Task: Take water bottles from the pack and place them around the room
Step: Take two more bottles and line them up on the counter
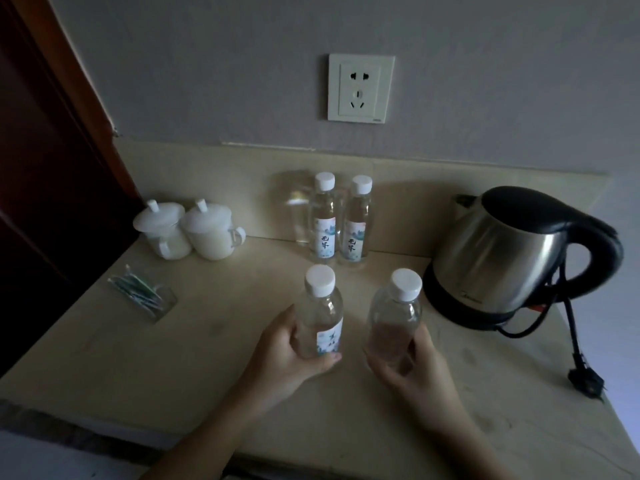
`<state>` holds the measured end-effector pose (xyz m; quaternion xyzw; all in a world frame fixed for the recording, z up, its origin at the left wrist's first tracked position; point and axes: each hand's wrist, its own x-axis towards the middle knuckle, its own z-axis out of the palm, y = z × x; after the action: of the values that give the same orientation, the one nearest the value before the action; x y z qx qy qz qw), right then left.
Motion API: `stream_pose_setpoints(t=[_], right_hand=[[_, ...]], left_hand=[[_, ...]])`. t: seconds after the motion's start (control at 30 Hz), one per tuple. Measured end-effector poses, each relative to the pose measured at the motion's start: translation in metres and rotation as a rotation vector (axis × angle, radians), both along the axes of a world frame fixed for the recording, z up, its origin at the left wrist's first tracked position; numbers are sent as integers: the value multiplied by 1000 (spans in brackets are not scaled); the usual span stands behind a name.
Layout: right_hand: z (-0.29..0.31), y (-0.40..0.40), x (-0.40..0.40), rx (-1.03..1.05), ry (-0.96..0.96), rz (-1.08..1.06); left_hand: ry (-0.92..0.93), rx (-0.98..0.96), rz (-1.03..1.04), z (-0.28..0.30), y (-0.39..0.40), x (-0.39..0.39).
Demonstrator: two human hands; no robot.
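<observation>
On a dim beige countertop (173, 368), two clear white-capped labelled water bottles (323, 220) already stand at twelve o'clock by the wall, while the left hand (291, 351) and right hand (412, 365) each grip another bottle upright, seemingly about to set them down.

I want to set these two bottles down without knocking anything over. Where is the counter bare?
The counter is bare on the near left, in front of the glass holder. A smaller patch lies between the two standing bottles and the held ones. It is crowded along the back and right: the lidded cups, kettle and its cord.
</observation>
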<state>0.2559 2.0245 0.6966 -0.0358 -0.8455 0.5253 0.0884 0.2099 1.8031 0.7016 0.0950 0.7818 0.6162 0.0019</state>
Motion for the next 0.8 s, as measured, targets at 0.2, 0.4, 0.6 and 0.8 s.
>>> stream_pose_setpoints(t=[0.2, 0.4, 0.6, 0.8], right_hand=[[8, -11, -28, 51, -34, -229], [22, -23, -85, 119, -32, -443], [21, -24, -119, 58, -49, -474], [18, -20, -133, 122, -13, -443]], left_hand=[[-44, -59, 51, -1, -24, -43], [-20, -16, 74, 0, -37, -108], [-3, -27, 133, -8, -38, -151], [54, -65, 100, -7, -36, -173]])
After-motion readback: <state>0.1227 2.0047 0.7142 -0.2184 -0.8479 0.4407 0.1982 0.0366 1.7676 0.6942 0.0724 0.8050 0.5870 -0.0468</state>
